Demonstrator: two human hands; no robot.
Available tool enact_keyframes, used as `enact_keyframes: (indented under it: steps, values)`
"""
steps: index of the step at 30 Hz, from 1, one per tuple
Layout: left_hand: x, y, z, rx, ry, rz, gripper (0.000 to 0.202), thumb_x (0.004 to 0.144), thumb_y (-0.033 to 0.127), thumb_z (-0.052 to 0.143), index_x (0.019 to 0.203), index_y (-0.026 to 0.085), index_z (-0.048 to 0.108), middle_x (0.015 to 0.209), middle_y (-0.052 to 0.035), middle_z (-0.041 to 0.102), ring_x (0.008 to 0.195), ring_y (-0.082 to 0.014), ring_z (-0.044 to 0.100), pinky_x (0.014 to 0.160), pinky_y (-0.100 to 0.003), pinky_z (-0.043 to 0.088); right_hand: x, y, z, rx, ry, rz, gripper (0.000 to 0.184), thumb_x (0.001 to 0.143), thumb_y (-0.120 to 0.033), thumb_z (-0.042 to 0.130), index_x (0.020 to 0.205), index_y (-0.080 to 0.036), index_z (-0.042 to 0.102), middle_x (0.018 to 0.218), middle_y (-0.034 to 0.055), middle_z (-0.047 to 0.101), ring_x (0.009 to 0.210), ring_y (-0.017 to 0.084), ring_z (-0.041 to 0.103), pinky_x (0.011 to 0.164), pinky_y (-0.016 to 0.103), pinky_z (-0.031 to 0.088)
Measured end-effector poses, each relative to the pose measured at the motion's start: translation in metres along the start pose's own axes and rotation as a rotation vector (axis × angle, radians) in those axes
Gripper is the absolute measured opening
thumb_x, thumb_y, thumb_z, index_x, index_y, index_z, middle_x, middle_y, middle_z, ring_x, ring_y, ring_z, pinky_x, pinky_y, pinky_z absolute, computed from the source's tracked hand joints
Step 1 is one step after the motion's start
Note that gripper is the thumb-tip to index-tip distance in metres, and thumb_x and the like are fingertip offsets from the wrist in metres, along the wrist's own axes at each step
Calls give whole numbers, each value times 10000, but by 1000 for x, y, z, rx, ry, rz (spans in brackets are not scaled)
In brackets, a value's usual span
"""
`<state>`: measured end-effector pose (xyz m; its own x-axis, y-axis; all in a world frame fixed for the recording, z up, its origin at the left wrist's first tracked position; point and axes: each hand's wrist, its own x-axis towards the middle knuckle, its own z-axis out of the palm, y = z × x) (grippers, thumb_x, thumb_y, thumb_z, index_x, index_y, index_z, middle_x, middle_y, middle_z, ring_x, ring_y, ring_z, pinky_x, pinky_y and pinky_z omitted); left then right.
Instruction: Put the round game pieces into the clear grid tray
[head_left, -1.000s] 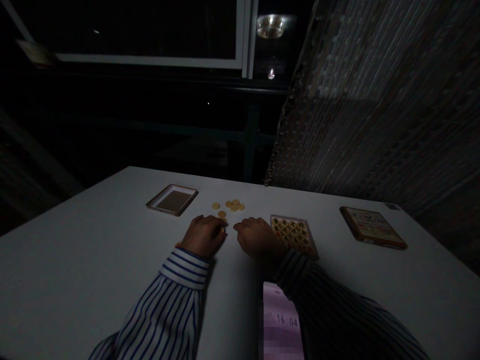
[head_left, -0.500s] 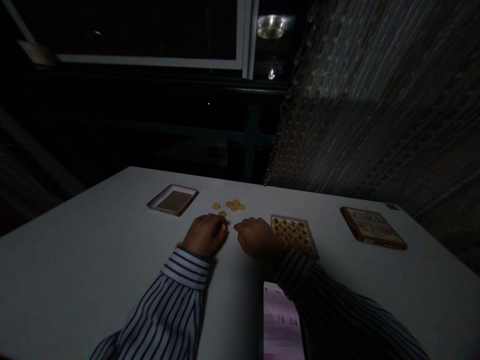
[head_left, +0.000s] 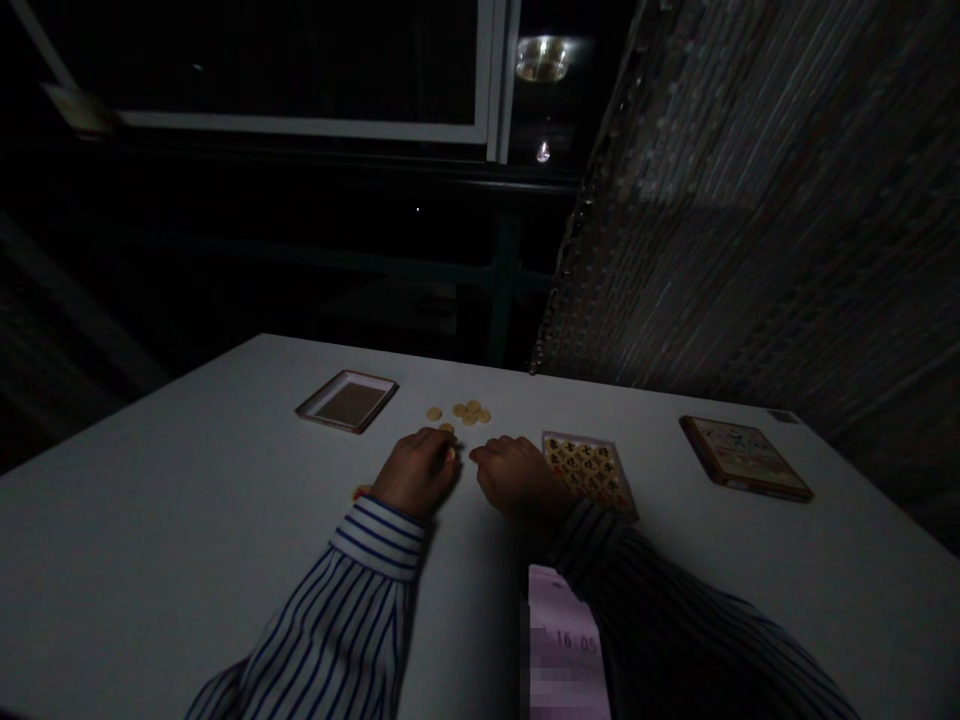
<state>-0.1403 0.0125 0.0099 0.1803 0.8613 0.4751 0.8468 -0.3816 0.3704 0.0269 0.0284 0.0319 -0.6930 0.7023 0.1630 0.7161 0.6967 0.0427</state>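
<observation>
My left hand [head_left: 415, 472] is closed, with a round Chinese chess piece [head_left: 450, 454] pinched at its fingertips. Just beyond those fingers another piece [head_left: 447, 427] lies on the table. A piece with a red mark [head_left: 361, 492] shows partly from behind my left wrist. My right hand [head_left: 519, 478] is curled close by, apart from the left; whatever its fingers may hold is hidden. Beside it, partly covered by my right hand and sleeve, sits a shallow box [head_left: 616, 462] with rows of chess pieces [head_left: 589, 465]. Several blank-looking pieces [head_left: 471, 412] lie loosely grouped farther back.
At the back left of the white table [head_left: 187, 480] stands a shallow tray [head_left: 349, 401]. A closed box with a printed cover [head_left: 745, 455] lies to the right. A lit phone [head_left: 566, 640] rests near my right forearm. Bead-string curtains [head_left: 735, 200] hang behind.
Both hands stay in nearly the same place, the left shifting only slightly right. More of the red-marked piece behind my left wrist shows. The phone's timer has advanced.
</observation>
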Motion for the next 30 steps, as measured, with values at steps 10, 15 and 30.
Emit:
enact_keyframes:
  steps: [10,15,30]
  values:
    - [-1,4,0,-36,-4,8,198,758,200,435,922,163,539,888,-71,590,824,-182,562,755,-317,452,2,1,-9,21,-36,27,259,822,-202,335,954,-168,556,919,77,591,882,186,490,746,306,310]
    - [0,6,1,-61,-12,12,188,757,187,433,908,153,540,869,-77,583,824,-179,558,754,-306,454,3,4,-12,30,-28,46,262,816,-193,341,964,-178,556,902,67,600,862,181,503,726,297,312]
    - [0,20,6,-250,53,-9,189,719,181,477,894,176,550,869,-53,589,821,-162,553,758,-301,452,-13,19,-39,72,3,88,295,833,-197,343,1041,-195,551,970,47,611,909,142,521,795,266,299]
